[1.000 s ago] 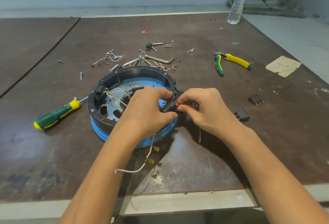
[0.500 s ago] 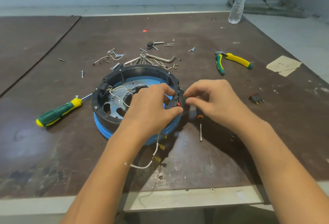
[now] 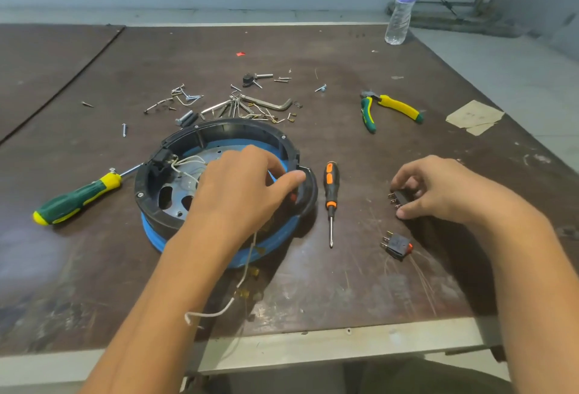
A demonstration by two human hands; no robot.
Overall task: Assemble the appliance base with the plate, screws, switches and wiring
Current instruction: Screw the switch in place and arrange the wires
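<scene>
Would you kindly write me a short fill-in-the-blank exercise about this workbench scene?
The ____ grips the appliance base by its rim.
The right hand pinches a black ____ with metal prongs.
The orange-and-black ____ lies between the base and the right hand.
The pliers have yellow and ____ handles.
Missing words: left hand; switch; screwdriver; green.

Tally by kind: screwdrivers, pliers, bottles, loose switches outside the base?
Screwdrivers: 2, green, orange
Pliers: 1
Bottles: 1
Loose switches: 2
Total: 6
</scene>
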